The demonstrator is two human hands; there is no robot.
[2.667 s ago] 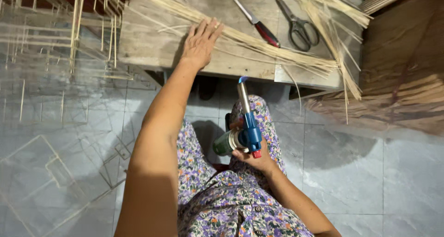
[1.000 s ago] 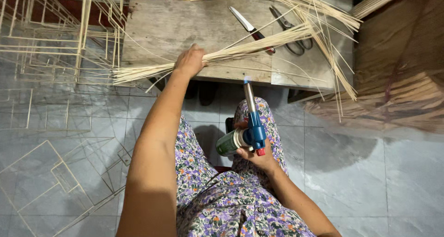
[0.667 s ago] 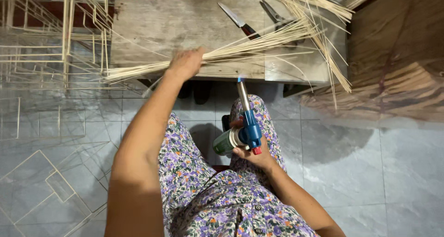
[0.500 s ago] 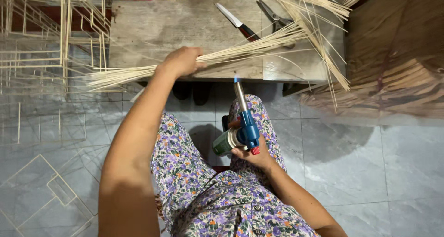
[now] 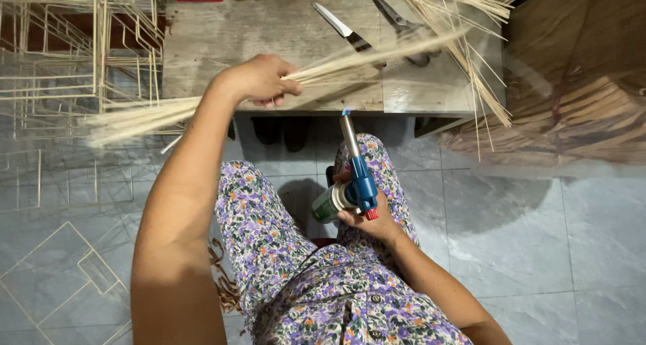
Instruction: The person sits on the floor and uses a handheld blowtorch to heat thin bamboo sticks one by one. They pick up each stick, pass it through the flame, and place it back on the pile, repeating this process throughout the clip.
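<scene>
Right now the left hand (image 5: 259,79) is closed around a bundle of thin pale sticks (image 5: 336,65), lifting it just above the front edge of the tabletop (image 5: 222,35). The bundle runs slantwise: its far end reaches up toward the scissors (image 5: 404,28), while its near end fans out, blurred, over the wire-like frames (image 5: 60,55) on the left. The right hand (image 5: 367,217) grips a blue gas torch (image 5: 356,177) on its green-and-white canister, held over the lap with the nozzle pointing up toward the bundle. A small blue flame shows at the nozzle tip, just below the sticks but apart from them.

As a judgement, the heating looks barely begun: the torch is lit and the bundle is gathered, yet the sticks show no darkening or bend that can be made out. More loose sticks (image 5: 471,42) lie across the right side of the tabletop, near a knife (image 5: 343,30), apparently unworked.
</scene>
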